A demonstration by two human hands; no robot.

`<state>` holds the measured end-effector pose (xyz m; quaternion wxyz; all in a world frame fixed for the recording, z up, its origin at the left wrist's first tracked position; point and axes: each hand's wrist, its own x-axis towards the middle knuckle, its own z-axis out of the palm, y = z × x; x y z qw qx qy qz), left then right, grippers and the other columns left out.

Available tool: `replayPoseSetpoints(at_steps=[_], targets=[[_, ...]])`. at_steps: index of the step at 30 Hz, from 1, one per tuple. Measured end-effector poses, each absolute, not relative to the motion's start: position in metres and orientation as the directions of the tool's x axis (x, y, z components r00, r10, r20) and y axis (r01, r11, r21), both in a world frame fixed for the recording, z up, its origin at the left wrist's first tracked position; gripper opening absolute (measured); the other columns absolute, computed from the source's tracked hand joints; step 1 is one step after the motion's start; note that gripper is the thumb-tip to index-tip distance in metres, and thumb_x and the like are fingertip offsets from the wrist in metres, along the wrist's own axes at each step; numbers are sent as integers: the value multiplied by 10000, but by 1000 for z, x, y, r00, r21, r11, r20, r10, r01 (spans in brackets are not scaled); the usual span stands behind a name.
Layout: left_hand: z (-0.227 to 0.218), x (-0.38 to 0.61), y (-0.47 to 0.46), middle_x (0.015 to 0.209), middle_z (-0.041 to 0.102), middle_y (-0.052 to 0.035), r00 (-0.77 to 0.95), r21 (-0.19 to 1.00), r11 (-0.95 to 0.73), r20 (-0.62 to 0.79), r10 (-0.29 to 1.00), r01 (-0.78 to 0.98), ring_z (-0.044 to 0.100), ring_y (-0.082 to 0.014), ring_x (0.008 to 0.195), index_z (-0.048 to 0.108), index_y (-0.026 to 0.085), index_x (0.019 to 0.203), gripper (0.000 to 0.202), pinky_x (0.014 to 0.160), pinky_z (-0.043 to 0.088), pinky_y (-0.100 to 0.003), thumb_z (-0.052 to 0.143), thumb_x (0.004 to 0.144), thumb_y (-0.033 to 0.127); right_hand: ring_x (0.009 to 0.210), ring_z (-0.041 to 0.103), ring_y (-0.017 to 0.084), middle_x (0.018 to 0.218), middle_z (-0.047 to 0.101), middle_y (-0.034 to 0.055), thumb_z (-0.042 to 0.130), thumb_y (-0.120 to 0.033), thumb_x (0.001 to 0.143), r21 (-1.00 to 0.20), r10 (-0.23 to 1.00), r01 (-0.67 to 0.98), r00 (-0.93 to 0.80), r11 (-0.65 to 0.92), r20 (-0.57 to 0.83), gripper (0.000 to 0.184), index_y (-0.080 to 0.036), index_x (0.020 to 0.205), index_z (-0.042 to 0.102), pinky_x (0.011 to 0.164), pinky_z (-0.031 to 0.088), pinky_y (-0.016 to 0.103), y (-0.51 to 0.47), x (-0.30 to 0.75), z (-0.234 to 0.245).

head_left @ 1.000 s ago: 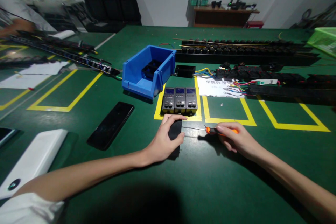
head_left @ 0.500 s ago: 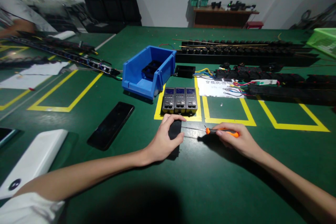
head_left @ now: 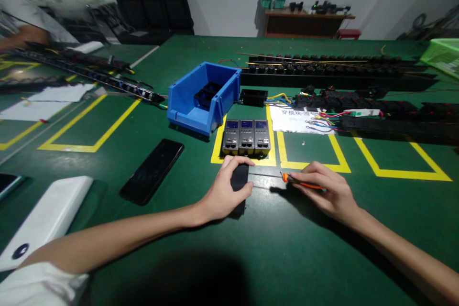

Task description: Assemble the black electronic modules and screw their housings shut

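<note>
My left hand [head_left: 224, 189] is wrapped round a small black module [head_left: 239, 179] on the green table, thumb on its near right edge. My right hand [head_left: 324, 191] grips an orange-and-black screwdriver [head_left: 285, 178] by the handle. Its thin shaft lies level, and the tip meets the module's right side; the exact contact point is too small to make out. Just beyond the left hand stand three dark modules [head_left: 246, 136] side by side, with small screens and ports, inside a yellow-taped rectangle.
A blue bin [head_left: 190, 112] holding black parts stands behind the modules. To the left lie a black phone [head_left: 151, 172] and a white power bank [head_left: 46, 220]. Long black rails [head_left: 340, 79] with loose wires stretch across the back right. Another person's arm [head_left: 25, 37] reaches in at far left.
My right hand's fingers have shifted on the screwdriver handle, which looks turned. The left hand and the black module stay almost where they were.
</note>
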<state>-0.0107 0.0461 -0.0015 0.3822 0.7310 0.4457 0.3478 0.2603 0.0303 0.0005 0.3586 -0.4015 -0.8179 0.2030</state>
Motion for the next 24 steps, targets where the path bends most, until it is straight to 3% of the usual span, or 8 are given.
replayPoseSetpoints(at_steps=[3,6,9,11,15,17,20,24], targets=[[-2,-10,46,1091,512,-34,362,871,-306,163,918,384,502,-204,1074,521,234,1107,337,985,378,-346,589,788,149,707,573,149,794,590,46,653,-87,819,-590,755,471,-413,656,509,270,-209,1055,702,589,443,261,30,259,-3],[-2,-11,46,1095,507,-36,359,874,-300,159,920,383,503,-204,1071,519,235,1113,338,985,379,-350,588,792,153,758,592,158,828,612,43,681,-113,807,-697,812,421,-367,580,454,236,-221,1016,700,651,465,277,31,256,-3],[-3,-12,46,1103,508,-34,356,875,-304,165,920,378,501,-203,1081,518,239,1123,348,993,376,-349,587,794,148,787,621,168,900,650,42,704,-228,810,-879,931,336,-256,339,261,205,-234,1014,680,688,491,291,30,253,-1],[-3,-12,46,1107,510,-31,356,876,-305,169,919,374,499,-201,1090,518,242,1132,358,1000,372,-346,587,795,143,698,623,158,875,652,37,623,-344,871,-969,978,215,-193,118,76,214,-230,1050,649,597,496,275,29,251,-1],[-2,-12,46,1133,511,-35,352,877,-293,155,923,381,495,-206,1104,510,253,1180,398,1016,366,-356,587,802,153,432,470,95,539,531,-29,502,-451,925,-969,970,222,-189,-108,-151,310,-179,872,642,395,335,198,27,251,1],[-2,-11,46,1150,511,-38,349,876,-289,151,925,387,492,-211,1111,499,256,1206,427,1021,364,-364,589,801,155,422,430,79,510,507,-38,570,-433,891,-940,975,339,-190,-46,-117,293,-170,786,645,397,296,194,27,253,4],[-3,-11,46,1156,513,-41,346,873,-289,151,926,393,492,-215,1112,498,251,1200,427,1021,365,-369,592,795,153,549,533,110,676,633,7,631,-355,862,-885,975,449,-220,126,28,182,-181,850,679,484,379,216,29,255,6],[-3,-11,46,1143,517,-43,343,870,-286,147,928,401,499,-217,1099,511,240,1167,391,1011,374,-372,592,793,161,734,602,162,835,666,37,681,-206,824,-792,901,441,-301,423,313,118,-209,943,684,648,453,283,32,256,3]])
